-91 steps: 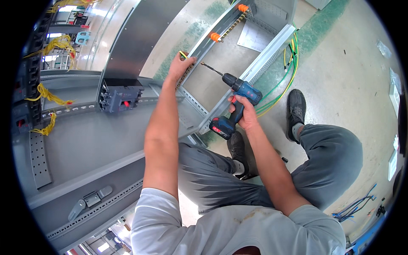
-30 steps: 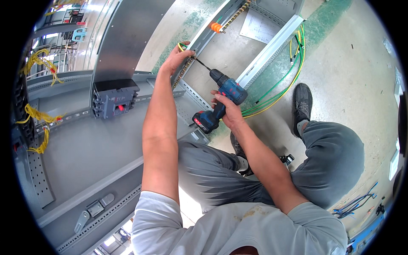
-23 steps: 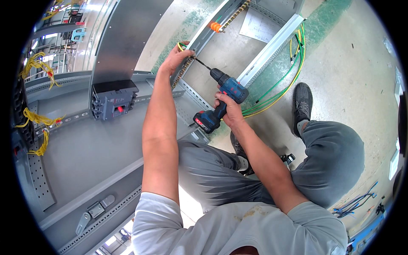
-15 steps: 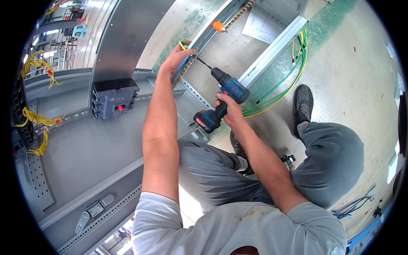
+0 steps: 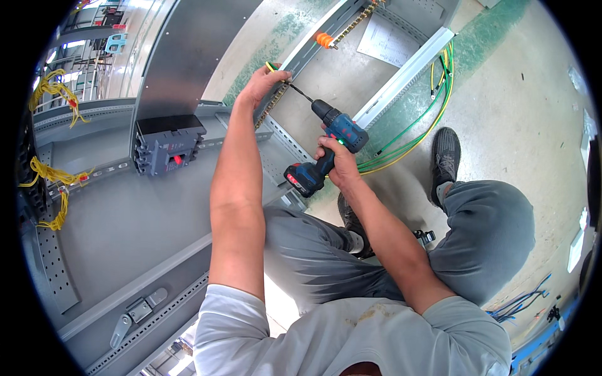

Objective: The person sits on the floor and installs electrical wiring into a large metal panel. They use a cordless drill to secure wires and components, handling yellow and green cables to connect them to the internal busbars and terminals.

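Observation:
My right hand point(image 5: 339, 161) is wrapped round the grip of a blue and black cordless drill point(image 5: 348, 131). The drill's long thin bit point(image 5: 301, 93) points up and left, its tip by the fingers of my left hand point(image 5: 258, 86). Those fingers pinch a yellow-green wire point(image 5: 271, 66) against the cabinet frame, at the upper end of a drilled brass-coloured bar point(image 5: 271, 107). My fingers partly hide the wire's end and whatever the bit tip touches. A small green light shows on the drill above my right hand.
An orange insulator point(image 5: 324, 40) carries another brass-coloured bar at the frame's far end. Green and yellow wires point(image 5: 439, 119) lie looped on the floor beside the frame. A grey circuit breaker point(image 5: 168, 147) sits in the cabinet at left, near yellow wire bundles point(image 5: 53, 172). Paper point(image 5: 384, 41) lies inside the frame.
Both hands and the drill keep almost the same place. A green light now shows on the drill, and the view has shifted slightly.

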{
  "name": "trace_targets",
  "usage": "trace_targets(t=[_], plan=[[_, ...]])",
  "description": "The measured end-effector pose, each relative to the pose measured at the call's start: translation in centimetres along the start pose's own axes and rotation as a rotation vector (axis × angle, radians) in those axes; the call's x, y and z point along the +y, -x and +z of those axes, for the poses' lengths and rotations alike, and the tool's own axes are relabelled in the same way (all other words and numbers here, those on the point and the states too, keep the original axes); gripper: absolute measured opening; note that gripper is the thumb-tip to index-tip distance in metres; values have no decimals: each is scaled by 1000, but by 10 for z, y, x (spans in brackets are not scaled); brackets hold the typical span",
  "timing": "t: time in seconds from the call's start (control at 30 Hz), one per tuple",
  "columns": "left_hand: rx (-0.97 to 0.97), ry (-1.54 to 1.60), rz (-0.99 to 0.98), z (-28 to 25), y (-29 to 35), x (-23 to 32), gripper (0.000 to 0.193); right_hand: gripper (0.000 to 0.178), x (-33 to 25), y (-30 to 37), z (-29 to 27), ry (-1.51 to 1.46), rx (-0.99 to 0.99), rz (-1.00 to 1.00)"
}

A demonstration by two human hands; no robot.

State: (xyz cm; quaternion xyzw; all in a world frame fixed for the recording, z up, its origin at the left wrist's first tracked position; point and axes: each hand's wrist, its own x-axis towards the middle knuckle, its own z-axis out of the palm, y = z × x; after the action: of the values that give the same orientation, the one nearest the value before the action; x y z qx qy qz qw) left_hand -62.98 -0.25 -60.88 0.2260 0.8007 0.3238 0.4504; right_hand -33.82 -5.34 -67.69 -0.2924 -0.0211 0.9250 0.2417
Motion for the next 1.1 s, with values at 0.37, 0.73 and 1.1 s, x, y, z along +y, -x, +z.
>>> trace_targets(t=[0.37, 0.73, 1.1], plan=[[-5, -114, 64, 2, 8, 8, 64, 53, -2, 2, 9, 40, -17, -36], [-33, -75, 92, 1, 6, 5, 55, 13, 12, -12, -3, -7, 123, 58], [61, -34, 154, 4, 9, 3, 77, 25, -38, 13, -12, 83, -4, 21]])
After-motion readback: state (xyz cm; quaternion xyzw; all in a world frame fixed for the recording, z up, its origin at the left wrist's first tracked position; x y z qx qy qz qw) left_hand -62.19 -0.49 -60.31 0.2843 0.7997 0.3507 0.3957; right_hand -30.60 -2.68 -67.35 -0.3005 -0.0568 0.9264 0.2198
